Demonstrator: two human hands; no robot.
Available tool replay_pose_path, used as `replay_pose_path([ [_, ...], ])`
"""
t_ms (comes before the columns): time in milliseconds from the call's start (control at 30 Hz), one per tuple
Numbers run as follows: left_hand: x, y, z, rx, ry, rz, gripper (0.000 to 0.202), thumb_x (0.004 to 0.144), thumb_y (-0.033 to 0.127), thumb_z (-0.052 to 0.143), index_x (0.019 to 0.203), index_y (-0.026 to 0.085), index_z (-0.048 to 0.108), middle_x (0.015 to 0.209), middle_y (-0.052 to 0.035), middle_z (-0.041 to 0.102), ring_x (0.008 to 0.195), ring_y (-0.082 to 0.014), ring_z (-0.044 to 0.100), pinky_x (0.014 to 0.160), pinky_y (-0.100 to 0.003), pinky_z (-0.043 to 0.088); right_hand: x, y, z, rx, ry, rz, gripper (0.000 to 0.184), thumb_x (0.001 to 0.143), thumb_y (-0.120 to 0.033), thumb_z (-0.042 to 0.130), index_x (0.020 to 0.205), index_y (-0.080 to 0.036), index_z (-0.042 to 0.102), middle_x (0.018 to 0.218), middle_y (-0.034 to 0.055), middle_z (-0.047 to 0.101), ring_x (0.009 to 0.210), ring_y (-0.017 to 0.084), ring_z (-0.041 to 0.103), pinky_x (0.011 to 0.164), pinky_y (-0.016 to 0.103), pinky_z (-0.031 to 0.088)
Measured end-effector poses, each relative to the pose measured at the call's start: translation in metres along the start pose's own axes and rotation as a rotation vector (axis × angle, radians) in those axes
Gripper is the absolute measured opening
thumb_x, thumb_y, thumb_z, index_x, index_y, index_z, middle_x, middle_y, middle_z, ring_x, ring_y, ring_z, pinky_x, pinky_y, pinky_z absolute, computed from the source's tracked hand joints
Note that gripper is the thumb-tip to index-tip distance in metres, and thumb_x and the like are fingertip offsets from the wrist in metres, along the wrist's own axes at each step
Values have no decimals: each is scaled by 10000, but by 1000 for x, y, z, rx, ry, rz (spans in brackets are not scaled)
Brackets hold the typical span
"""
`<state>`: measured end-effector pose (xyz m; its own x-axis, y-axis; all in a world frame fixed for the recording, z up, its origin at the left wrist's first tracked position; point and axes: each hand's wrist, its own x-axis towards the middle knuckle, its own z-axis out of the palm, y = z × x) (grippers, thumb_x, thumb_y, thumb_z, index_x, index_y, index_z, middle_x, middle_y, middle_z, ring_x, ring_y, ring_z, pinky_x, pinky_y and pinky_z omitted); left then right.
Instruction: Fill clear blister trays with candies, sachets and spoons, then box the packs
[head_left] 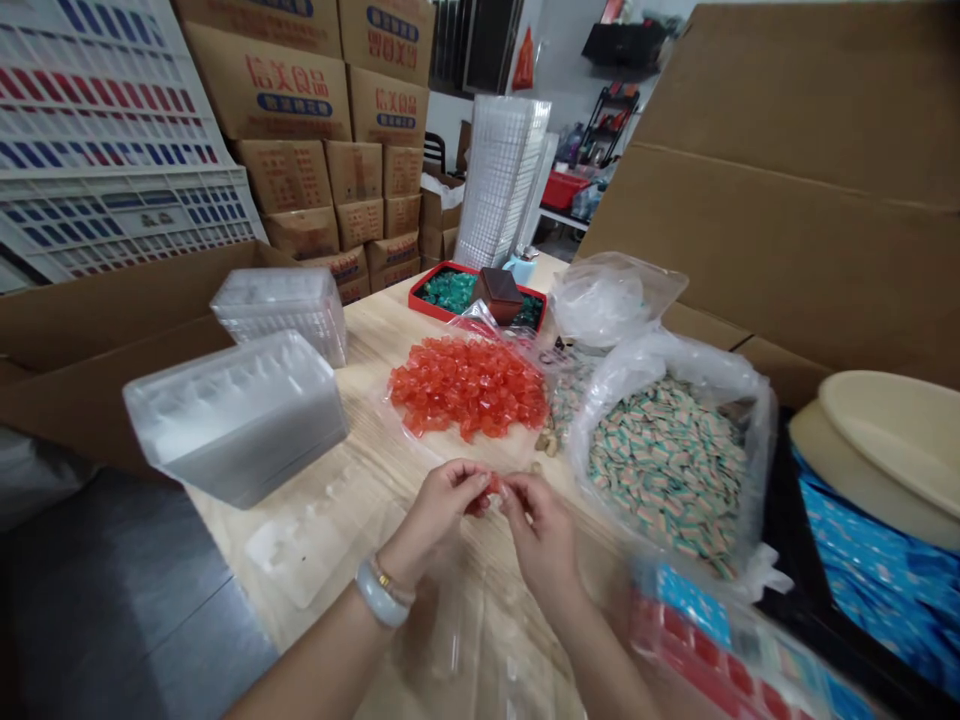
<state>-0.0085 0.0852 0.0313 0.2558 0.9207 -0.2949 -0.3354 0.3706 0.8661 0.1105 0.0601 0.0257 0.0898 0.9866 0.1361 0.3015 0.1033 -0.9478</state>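
Forearms (319, 650) stretch over the tabletop (367, 330), and look: left hand (435, 510) and right hand (546, 535) meet, fingers pinching a small red piece (493, 485) midway between them, neither nearer, its long axis hidden. Straight beyond spreads the red heap (469, 385).

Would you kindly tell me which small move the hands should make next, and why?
I would probably ease the left hand off the small red piece, leaving it to the right hand: both hands' fingertips meet at it, and the clear container with red contents, though blurred, lies on the right hand's side.
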Motion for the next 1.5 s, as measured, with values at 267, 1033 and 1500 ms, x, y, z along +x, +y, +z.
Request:
replay_pose_path([
  [267,-18,3,4,-84,35,57,171,610,222,644,721,122,560,693,-5,591,649,-102,547,689,-267,440,-9,-19,-10,-356,-70,-257,144,775,-152,424,845,-187,545,833,48,584,788,156,548,707,293,443],
  [1033,-51,-11,1,-99,136,144,112,709,233,500,678,131,534,697,-25,563,660,-117,535,671,-267,433,-17,-31,4,-14,-203,323,119,633,-267,456,604,-162,504,498,-5,534,470,126,509,490,247,407],
  [1500,-73,-8,-17,-42,12,-72,171,661,297,565,711,134,551,556,21,528,465,-73,467,485,-205,373,-44,-44,1,-267,-321,-127,118,770,-204,444,796,-174,556,749,24,546,683,123,533,620,230,423],
])
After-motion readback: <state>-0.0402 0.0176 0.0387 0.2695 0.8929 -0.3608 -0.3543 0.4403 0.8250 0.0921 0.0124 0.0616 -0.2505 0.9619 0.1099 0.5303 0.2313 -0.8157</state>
